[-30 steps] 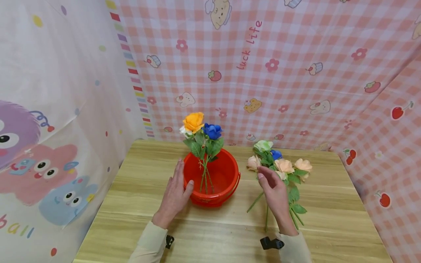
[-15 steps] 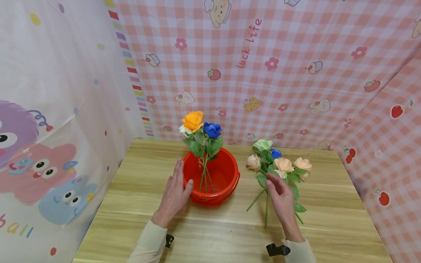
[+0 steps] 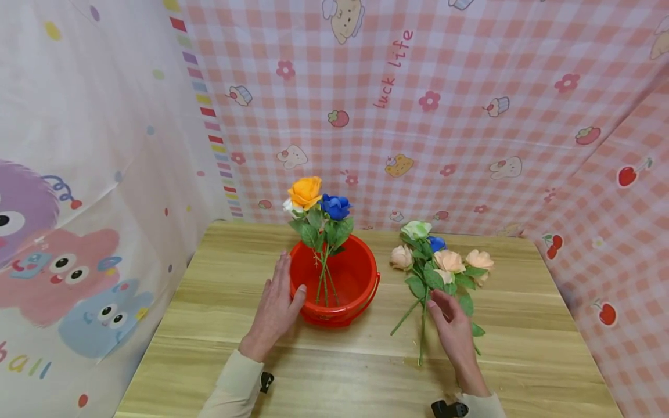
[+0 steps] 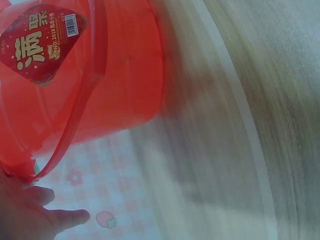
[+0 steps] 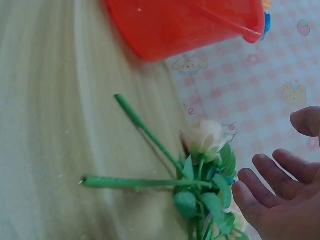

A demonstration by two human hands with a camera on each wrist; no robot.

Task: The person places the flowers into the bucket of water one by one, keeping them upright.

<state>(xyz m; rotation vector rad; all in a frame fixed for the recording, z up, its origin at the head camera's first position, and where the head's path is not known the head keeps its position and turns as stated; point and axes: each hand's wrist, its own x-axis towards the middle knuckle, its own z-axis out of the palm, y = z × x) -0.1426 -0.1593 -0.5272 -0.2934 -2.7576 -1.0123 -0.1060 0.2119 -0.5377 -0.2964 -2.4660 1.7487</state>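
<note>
A red bucket [image 3: 334, 318] stands on the table, with my left hand [image 3: 276, 307] resting against its left side, fingers straight. An orange rose [image 3: 305, 193], a blue rose [image 3: 335, 206] and a white rose [image 3: 291, 207], partly hidden, stand in the bucket, stems crossing. To its right lies a pile of artificial roses: a green-white rose [image 3: 416, 230], a second blue rose [image 3: 436, 243] and several peach roses [image 3: 449, 261]. My right hand [image 3: 455, 328] hovers over the stems of the pile. In the right wrist view its fingers are spread and hold nothing, beside the green stems [image 5: 145, 182].
The wooden table [image 3: 219, 278] runs back to a pink checked cloth [image 3: 460, 133]. A white printed cloth [image 3: 130, 104] hangs at the left. The bucket's handle [image 3: 374, 292] hangs along its right side; a label [image 4: 45, 42] shows on its wall.
My right hand has moved down and right over the pile, from the peach blooms toward the stems. The left hand stays against the bucket.
</note>
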